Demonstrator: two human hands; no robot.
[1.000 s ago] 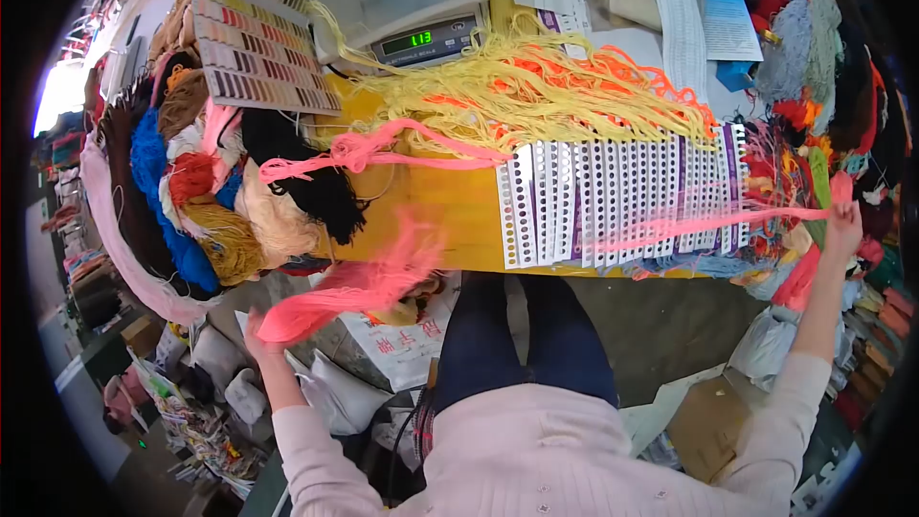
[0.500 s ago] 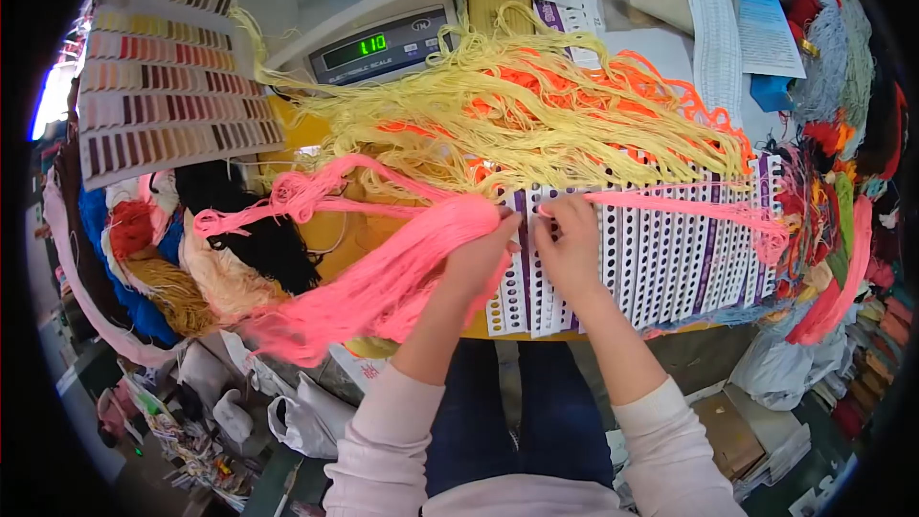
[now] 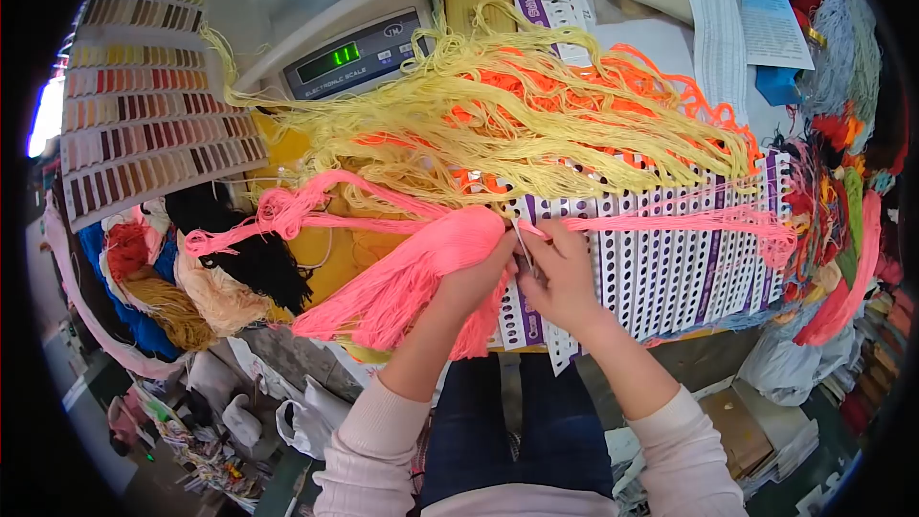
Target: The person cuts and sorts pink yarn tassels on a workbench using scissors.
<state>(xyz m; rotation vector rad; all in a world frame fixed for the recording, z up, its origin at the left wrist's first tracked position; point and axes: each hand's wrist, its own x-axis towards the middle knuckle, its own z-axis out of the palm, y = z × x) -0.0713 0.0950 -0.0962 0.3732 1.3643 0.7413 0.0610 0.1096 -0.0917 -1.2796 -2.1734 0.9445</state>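
At centre, the left hand (image 3: 479, 276) clutches pink yarn (image 3: 407, 289) — the right hand (image 3: 567, 285), angled inward, pinches a card (image 3: 563, 354).

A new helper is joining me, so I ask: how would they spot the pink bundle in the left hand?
Start at the yellow tabletop and go to the person's left hand, near its front edge. The pink bundle is gripped there, fanning toward the picture's lower left. Unlike the thinner, knotted pink strands behind it, it is thick and brush-like.
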